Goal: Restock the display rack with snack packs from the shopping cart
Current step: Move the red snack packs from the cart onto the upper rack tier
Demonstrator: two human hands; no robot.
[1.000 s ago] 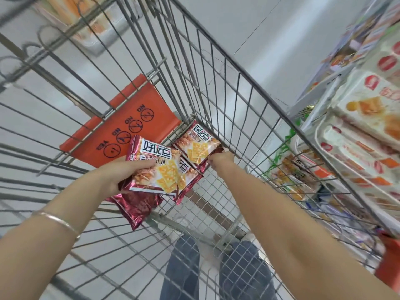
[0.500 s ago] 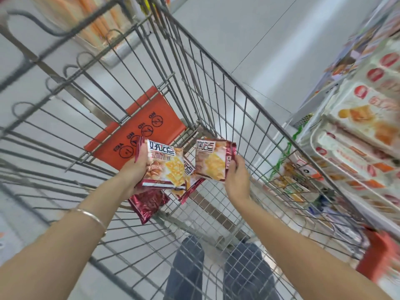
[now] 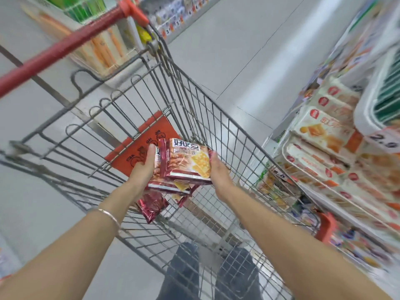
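Left grip (image 3: 144, 167): fingers curled round the left edge of the stacked snack packs (image 3: 186, 163). Right grip (image 3: 219, 169): clamped on the right edge of the top pack. The stack sits between both grips, above the shopping cart (image 3: 238, 129) basket. The display rack (image 3: 320, 135) stands at right, holding blurred packs.

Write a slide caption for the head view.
Left hand and right hand hold snack packs over the shopping cart beside the display rack.
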